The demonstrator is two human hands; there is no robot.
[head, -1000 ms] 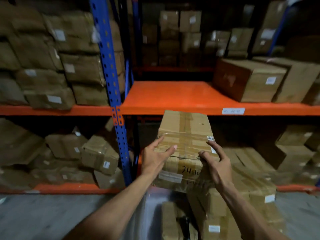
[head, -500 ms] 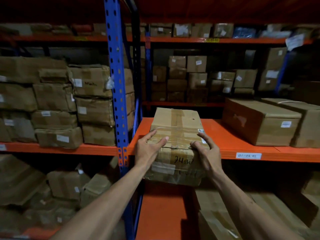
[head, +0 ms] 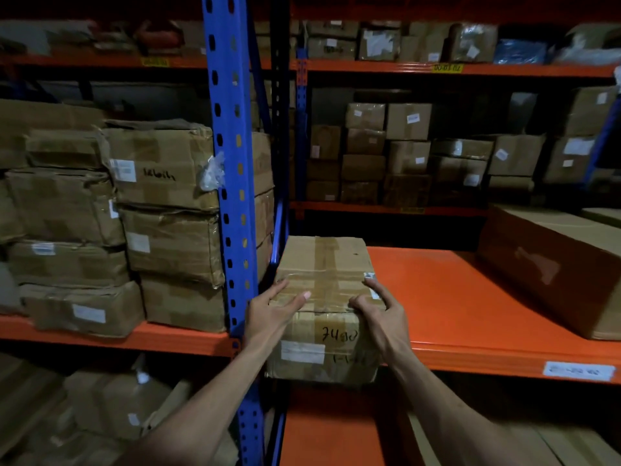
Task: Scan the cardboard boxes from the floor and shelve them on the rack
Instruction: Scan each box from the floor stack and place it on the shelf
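Left hand [head: 274, 312] and right hand [head: 381, 312] clamp the taped brown cardboard box [head: 324, 264], which lies partly on the orange metal shelf [head: 447, 307], just right of the blue steel upright [head: 232, 183].

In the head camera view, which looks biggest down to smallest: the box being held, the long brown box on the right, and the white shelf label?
1. Long brown box, though cut off
2. Held box, nearer the camera
3. White shelf label
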